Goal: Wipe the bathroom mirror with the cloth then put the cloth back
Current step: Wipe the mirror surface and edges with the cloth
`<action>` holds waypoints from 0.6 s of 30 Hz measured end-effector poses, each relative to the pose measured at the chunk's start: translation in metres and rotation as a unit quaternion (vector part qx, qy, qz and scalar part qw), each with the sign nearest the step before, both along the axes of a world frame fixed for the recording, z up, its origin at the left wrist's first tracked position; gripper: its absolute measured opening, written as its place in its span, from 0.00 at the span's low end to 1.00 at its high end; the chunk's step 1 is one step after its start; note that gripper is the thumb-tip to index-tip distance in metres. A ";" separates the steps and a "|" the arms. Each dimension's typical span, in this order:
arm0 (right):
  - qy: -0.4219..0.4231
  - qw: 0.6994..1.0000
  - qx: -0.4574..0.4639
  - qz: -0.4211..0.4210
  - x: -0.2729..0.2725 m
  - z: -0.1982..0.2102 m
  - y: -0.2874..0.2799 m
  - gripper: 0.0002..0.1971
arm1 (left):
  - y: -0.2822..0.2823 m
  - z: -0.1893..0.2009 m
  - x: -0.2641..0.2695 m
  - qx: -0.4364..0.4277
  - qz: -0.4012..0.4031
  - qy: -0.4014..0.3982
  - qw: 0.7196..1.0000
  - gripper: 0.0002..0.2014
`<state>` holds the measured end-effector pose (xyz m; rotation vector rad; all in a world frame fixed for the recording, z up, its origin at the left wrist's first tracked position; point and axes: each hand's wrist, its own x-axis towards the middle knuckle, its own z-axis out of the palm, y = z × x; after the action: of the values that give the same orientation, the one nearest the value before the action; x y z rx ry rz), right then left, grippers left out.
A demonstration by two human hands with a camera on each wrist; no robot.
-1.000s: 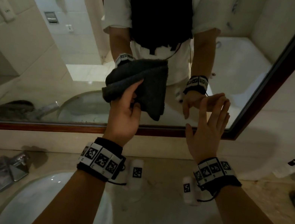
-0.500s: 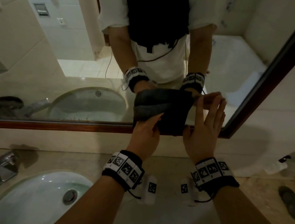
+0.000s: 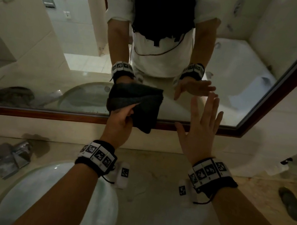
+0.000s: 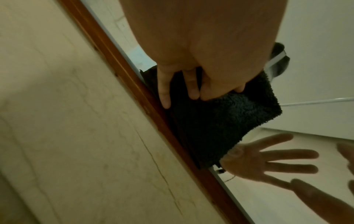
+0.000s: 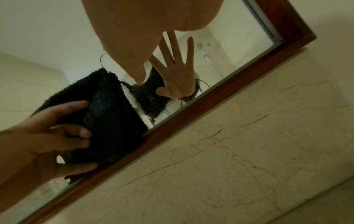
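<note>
The left hand [image 3: 120, 121] presses a dark terry cloth [image 3: 140, 109] against the lower part of the bathroom mirror [image 3: 56, 46], just above the mirror's red-brown wooden frame [image 3: 24, 111]. Its fingers [image 4: 163, 91] lie over the back of the cloth and the thumb curls in from the side, so the hand is grasping the folded cloth, whose lower corner hangs over the frame. The right hand [image 3: 199, 133] is raised just beside the cloth with its fingers [image 3: 208, 111] straight, spread and released, holding nothing; the fingertips are at the glass, though contact cannot be made out. Below the frame runs a pale marble wall, and under the arms a marble table [image 3: 147, 201] carries a white sink [image 3: 61, 196] with a chrome tap [image 3: 10, 157] to its left.
</note>
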<state>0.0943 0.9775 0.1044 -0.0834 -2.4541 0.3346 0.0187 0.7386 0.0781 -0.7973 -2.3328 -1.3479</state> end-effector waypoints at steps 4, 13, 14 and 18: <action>0.004 1.000 0.016 0.013 -0.011 0.013 -0.034 0.46 | -0.036 0.009 0.005 0.024 -0.009 -0.018 1.000 0.21; -0.033 0.997 0.018 -0.060 -0.043 0.003 -0.074 0.59 | -0.093 0.003 -0.009 0.072 -0.027 -0.072 0.994 0.22; -0.029 0.997 0.017 -0.064 -0.043 0.002 -0.074 0.60 | -0.093 0.002 -0.010 0.059 -0.021 -0.058 0.996 0.20; -0.025 0.997 0.014 -0.075 -0.047 -0.002 -0.074 0.59 | -0.093 -0.004 -0.013 0.004 0.030 0.014 0.999 0.20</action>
<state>0.0471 0.9031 0.1023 -0.2656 -2.4840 0.2349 0.0056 0.6457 0.0739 -0.7341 -2.3085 -1.3131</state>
